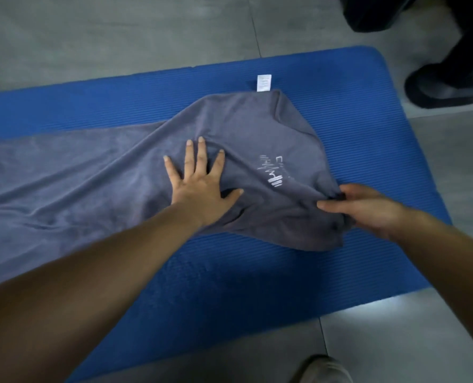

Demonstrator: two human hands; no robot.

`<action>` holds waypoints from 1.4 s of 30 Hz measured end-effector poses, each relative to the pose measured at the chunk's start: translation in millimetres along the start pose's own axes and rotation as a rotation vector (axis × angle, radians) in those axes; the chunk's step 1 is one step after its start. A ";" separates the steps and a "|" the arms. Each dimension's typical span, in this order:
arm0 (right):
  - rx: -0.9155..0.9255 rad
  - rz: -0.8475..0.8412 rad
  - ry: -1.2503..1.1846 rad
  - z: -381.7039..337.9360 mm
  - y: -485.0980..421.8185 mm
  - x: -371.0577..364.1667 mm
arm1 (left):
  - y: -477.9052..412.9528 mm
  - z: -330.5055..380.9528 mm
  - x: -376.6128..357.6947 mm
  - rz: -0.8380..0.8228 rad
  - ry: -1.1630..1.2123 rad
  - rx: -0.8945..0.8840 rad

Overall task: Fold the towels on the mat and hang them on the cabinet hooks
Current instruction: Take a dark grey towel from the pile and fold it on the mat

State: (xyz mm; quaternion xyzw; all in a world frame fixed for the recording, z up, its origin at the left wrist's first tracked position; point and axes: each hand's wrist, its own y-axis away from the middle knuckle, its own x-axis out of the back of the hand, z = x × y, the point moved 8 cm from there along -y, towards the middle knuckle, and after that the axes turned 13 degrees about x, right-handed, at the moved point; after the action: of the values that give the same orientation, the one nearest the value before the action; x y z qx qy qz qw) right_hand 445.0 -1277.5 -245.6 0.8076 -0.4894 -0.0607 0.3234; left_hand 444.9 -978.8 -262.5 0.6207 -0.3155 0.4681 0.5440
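- The left forearm [77, 286] fills the lower left corner and reaches up across the picture. The right forearm [450, 258] comes in from the lower right.
- A light shoe [323, 369] shows at the bottom edge, on the floor [91, 37] just off the near edge of the mat [229, 286].
- The mat is blue and ribbed and lies flat on the grey tiled floor.
- The towel [91, 183] is grey and lies lengthwise on the mat, running out past the left edge of the picture. Its right end is rumpled and partly raised.
- The left grip [199, 183] is released: the palm lies flat on the middle of the towel with the fingers spread and straight, pressing the cloth down.
- The right grip [367, 208] is grasping the towel, with fingers and thumb pinching a bunched bit of the near right corner, held a little above the mat.
- A white print [274, 171] sits on the towel between the two grips. It is too blurred to read.
- A white label [264, 82] sticks out from the towel's far edge and lies on the mat.
- A dark shoe [448, 87] stands on the floor at the upper right, beside the mat's far corner.
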 end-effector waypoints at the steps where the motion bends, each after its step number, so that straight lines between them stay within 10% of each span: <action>1: 0.050 0.071 -0.073 3.2 3.1 2.6 | 8.0 7.1 2.8 0.057 0.034 -0.032; 8: 0.106 0.438 0.342 15.4 15.8 30.8 | 45.8 27.5 -13.2 0.032 0.062 -0.044; 18: -0.027 0.460 1.008 11.0 9.2 68.9 | 32.0 0.4 -16.7 -0.056 0.019 -0.029; 29: 0.598 0.405 0.757 -94.6 -65.4 -0.2 | -24.1 -57.3 58.6 0.311 0.308 0.175; 42: 0.244 0.733 0.629 -115.6 -165.3 37.7 | -101.5 -64.8 76.5 0.226 0.345 0.197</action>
State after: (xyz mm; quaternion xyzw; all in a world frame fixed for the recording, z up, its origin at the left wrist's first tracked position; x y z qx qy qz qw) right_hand 636.5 -1203.8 -242.9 0.5938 -0.6234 0.3611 0.3583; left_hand 548.7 -885.7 -232.3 0.5422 -0.2381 0.6541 0.4707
